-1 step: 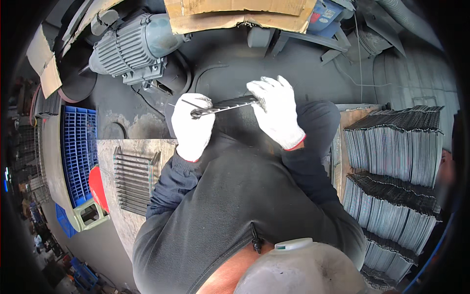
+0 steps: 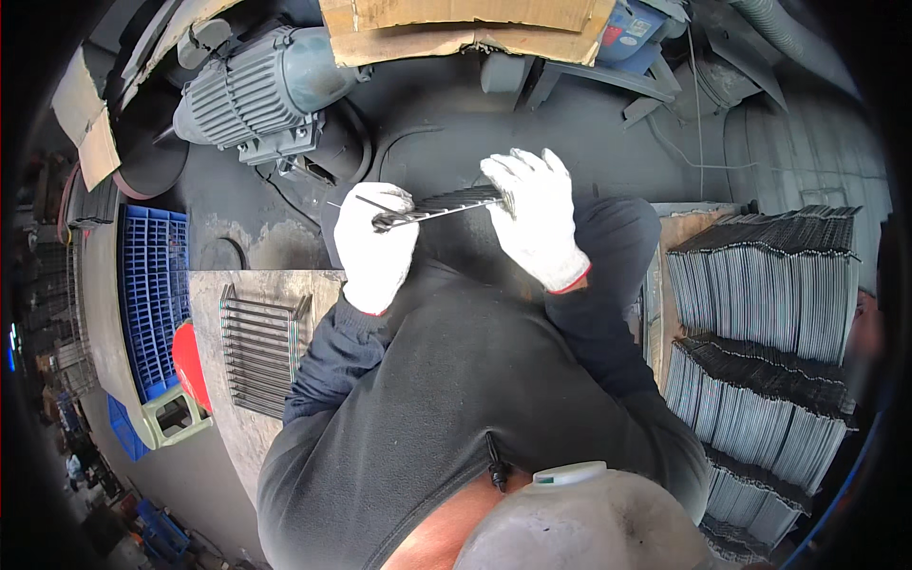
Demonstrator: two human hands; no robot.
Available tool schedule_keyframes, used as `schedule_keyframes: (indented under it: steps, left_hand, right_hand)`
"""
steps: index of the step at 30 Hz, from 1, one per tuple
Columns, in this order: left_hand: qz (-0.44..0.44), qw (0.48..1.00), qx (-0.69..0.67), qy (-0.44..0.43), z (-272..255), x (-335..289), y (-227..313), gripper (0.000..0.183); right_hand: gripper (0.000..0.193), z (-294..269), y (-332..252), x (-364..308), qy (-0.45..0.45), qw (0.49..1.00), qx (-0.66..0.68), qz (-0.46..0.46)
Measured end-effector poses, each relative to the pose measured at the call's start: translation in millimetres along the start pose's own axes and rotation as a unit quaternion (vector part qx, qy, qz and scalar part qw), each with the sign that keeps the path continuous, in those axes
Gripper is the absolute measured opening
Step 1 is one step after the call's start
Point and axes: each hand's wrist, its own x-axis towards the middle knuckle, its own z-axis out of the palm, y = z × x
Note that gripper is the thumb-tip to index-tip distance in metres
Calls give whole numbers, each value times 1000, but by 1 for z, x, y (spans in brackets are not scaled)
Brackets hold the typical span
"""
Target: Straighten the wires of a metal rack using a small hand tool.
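Thin dark metal strips (image 2: pixel 451 203) sit in a small bundle in the head view, up in the air between two hands, in front of the person's knees. The left hand (image 2: pixel 373 249), in a white cloth glove with a red edge, is curled closed around one end. The right hand (image 2: pixel 537 217), in a matching glove, has the other end against its palm side, with its fingers up and only partly bent; its thumb is hard to see.

On the left, a row of thin dark metal bars (image 2: pixel 258 353) lies side by side on a worn wooden board (image 2: pixel 228 432). On the right stand big, tight stacks of grey metal pieces (image 2: pixel 760 299). A grey ribbed metal motor (image 2: pixel 247 90) sits up ahead.

The bundle seems to be partway through being handled, since it is not set down. I can't tell which piles are finished and which are left.
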Motion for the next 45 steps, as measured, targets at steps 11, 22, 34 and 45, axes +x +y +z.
schedule_keyframes:
  steps: [11,22,34,45]
  left_hand:
    - [-126,989,-74,25,12,-4,-4,19]
    - [-142,988,-46,36,18,-10,-23,19]
    - [73,985,150,-46,29,-4,-17,19]
    - [-373,900,-226,-8,46,-8,-25,88]
  right_hand:
    - [57,21,-14,-10,189,980,-38,-52]
    - [63,31,-21,-6,164,984,-62,-19]
    - [27,42,-7,-9,134,977,161,-30]
    - [15,21,57,-9,403,543,702,225]
